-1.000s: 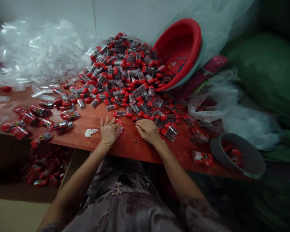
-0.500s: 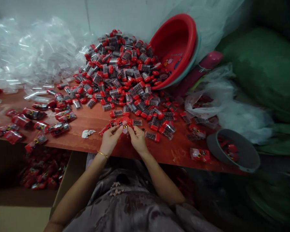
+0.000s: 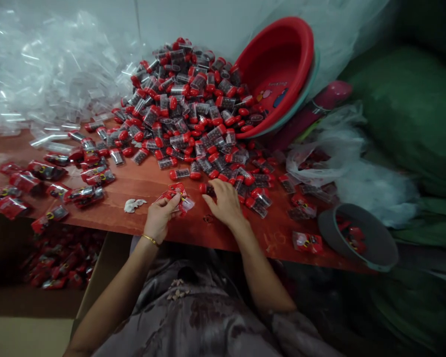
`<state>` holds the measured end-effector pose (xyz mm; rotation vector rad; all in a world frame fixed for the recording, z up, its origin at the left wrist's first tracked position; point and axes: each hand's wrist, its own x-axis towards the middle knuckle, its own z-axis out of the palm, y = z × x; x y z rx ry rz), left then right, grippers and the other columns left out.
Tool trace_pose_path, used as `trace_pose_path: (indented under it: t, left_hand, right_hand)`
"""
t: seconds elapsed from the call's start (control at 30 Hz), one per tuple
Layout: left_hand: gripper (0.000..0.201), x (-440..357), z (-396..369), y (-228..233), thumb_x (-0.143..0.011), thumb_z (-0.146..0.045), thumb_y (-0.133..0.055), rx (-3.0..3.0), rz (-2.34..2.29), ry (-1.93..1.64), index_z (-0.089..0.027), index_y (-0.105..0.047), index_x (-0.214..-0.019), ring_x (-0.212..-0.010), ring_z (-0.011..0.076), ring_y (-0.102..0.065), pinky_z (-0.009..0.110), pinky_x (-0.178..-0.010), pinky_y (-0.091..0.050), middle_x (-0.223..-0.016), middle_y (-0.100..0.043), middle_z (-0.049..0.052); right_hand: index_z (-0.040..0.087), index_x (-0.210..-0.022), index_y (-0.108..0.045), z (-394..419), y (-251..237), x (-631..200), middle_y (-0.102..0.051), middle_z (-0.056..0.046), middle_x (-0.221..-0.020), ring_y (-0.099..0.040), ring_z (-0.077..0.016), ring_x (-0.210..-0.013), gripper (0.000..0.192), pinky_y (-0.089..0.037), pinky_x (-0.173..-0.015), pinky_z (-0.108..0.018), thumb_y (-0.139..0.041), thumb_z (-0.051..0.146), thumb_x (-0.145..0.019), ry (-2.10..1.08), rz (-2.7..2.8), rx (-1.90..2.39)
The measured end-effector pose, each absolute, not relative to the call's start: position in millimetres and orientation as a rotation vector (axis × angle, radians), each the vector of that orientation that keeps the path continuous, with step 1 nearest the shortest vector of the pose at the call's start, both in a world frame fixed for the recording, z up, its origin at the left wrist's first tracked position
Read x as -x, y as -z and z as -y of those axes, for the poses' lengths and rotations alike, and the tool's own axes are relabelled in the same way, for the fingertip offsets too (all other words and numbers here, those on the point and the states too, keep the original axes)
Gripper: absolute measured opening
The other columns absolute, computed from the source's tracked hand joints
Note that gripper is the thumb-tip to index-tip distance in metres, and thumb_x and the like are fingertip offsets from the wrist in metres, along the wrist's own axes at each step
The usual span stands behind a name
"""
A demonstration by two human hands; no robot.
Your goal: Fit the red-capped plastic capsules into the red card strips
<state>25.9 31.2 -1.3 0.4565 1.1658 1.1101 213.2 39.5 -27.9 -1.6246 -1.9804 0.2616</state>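
Note:
My left hand point(image 3: 161, 216) is closed on a small bunch of red printed plastic bags point(image 3: 178, 191) with clear ends, held just above the table's front part. My right hand point(image 3: 225, 203) is stretched over the table with thumb and fingers apart. A small clear tube with a red cap point(image 3: 202, 188) and dark contents lies at its fingertips, partly covered by them; whether they touch is unclear. Beyond both hands rises a large heap of similar red-capped tubes point(image 3: 178, 141).
Filled red packets point(image 3: 26, 182) lie on the left of the red table point(image 3: 134, 225), before a pile of clear plastic point(image 3: 59, 74). A tilted red basin point(image 3: 297, 64) leans behind the heap. At right stands a grey bowl point(image 3: 384, 248); a box of packets point(image 3: 92, 277) is below left.
My right hand has left the bags and moved right to the red-capped tube, its fingers spreading. The left hand keeps the bags and has shifted slightly left. The view has shifted a little.

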Motion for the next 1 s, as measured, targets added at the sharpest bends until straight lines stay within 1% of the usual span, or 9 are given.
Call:
trace_pose_path:
  t: [0.07, 0.2, 0.27, 0.33, 0.4, 0.47, 0.57, 0.8, 1.0]
  left_hand:
    - [0.048, -24, -33, 0, -0.039, -0.042, -0.087, -0.414, -1.127, -1.063, -0.012, -0.063, -0.068, -0.053, 0.0106, -0.059, 0.024, -0.056, -0.049, -0.063, -0.066, 0.001]
    - [0.046, -24, -32, 0, -0.045, -0.044, -0.085, -0.376, -1.056, -1.030, -0.014, -0.062, -0.072, -0.059, 0.0122, -0.062, 0.025, -0.060, -0.049, -0.067, -0.067, 0.001]
    - [0.045, -24, -30, 0, -0.048, -0.044, -0.084, -0.378, -1.052, -1.032, -0.015, -0.062, -0.074, -0.060, 0.0122, -0.062, 0.026, -0.062, -0.050, -0.069, -0.067, 0.001]
    - [0.045, -26, -28, 1, -0.048, -0.044, -0.084, -0.388, -1.056, -1.042, -0.014, -0.062, -0.074, -0.061, 0.0121, -0.062, 0.026, -0.063, -0.049, -0.072, -0.068, 0.002]
    - [0.045, -28, -26, 1, -0.047, -0.043, -0.085, -0.398, -1.062, -1.062, -0.014, -0.063, -0.074, -0.062, 0.0119, -0.063, 0.025, -0.063, -0.049, -0.073, -0.069, 0.002]
    - [0.043, -31, -24, 1, -0.046, -0.041, -0.085, -0.414, -1.061, -1.074, -0.014, -0.065, -0.073, -0.063, 0.0117, -0.063, 0.024, -0.062, -0.049, -0.074, -0.069, 0.003]
    - [0.043, -35, -21, 2, -0.046, -0.042, -0.085, -0.453, -1.060, -1.068, -0.013, -0.066, -0.071, -0.062, 0.0124, -0.062, 0.025, -0.060, -0.050, -0.072, -0.069, 0.003]
    - [0.043, -32, -20, 1, -0.046, -0.040, -0.085, -0.539, -1.069, -1.050, -0.012, -0.070, -0.075, -0.062, 0.0130, -0.062, 0.026, -0.062, -0.051, -0.074, -0.070, 0.004]
    - [0.038, -37, -18, -5, -0.047, -0.035, -0.085, -0.478, -0.991, -1.077, -0.014, -0.068, -0.074, -0.063, 0.0115, -0.062, 0.024, -0.063, -0.051, -0.072, -0.069, 0.001]
  right_hand:
    - [0.012, -0.117, -0.056, -50, 31, -227, -0.057, -0.019, -0.124, -0.050, -0.0347, -0.109, 0.039, -0.035, -0.093, -0.052, -0.056, 0.031, -0.082, -0.142, 2.117, 1.739]
    - [0.014, -0.104, -0.062, -48, 32, -235, -0.069, -0.015, -0.098, -0.059, -0.0283, -0.090, 0.025, -0.036, -0.091, -0.049, -0.046, 0.025, -0.087, -0.139, 2.146, 1.714]
    - [0.016, -0.100, -0.062, -33, 26, -233, -0.070, -0.012, -0.089, -0.061, -0.0244, -0.082, 0.025, -0.044, -0.083, -0.042, -0.044, 0.028, -0.088, -0.317, 2.003, 1.635]
    - [0.019, -0.097, -0.063, -13, 18, -229, -0.069, -0.006, -0.082, -0.062, -0.0189, -0.068, 0.026, -0.048, -0.065, -0.032, -0.044, 0.034, -0.088, -0.621, 1.806, 1.527]
    - [0.021, -0.092, -0.063, 8, 10, -224, -0.064, 0.000, -0.068, -0.056, -0.0137, -0.051, 0.026, -0.044, -0.049, -0.026, -0.047, 0.040, -0.086, -0.943, 1.589, 1.439]
    - [0.022, -0.086, -0.064, 24, 6, -218, -0.057, 0.003, -0.058, -0.049, -0.0108, -0.041, 0.026, -0.038, -0.041, -0.023, -0.050, 0.044, -0.083, -1.169, 1.417, 1.382]
    - [0.021, -0.080, -0.064, 33, 5, -211, -0.053, 0.004, -0.052, -0.045, -0.0099, -0.039, 0.024, -0.035, -0.038, -0.022, -0.054, 0.043, -0.078, -1.279, 1.314, 1.359]
    - [0.022, -0.078, -0.065, 29, 5, -207, -0.052, 0.004, -0.053, -0.044, -0.0101, -0.044, 0.018, -0.034, -0.041, -0.022, -0.055, 0.037, -0.078, -1.085, 1.406, 1.366]
    - [0.020, -0.084, -0.064, 31, 17, -200, -0.051, 0.004, -0.052, -0.043, -0.0094, -0.040, 0.026, -0.036, -0.040, -0.022, -0.051, 0.042, -0.082, -1.199, 1.290, 1.362]
